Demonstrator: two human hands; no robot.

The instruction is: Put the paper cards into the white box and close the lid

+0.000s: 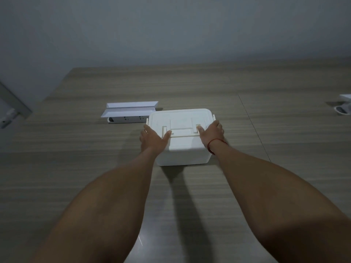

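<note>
The white box (182, 137) stands near the middle of the wooden table (266, 130), its lid (180, 118) down. The left hand (153, 137) and right hand (210, 133) clasp its two sides, fingers spread, thumbs resting on the lid by the handle. No cards are visible. Just behind the box on the left lie two long white trays (131, 109) over a power strip (125, 119). Another white object (344, 107) sits at the right edge. The near side is bare.
</note>
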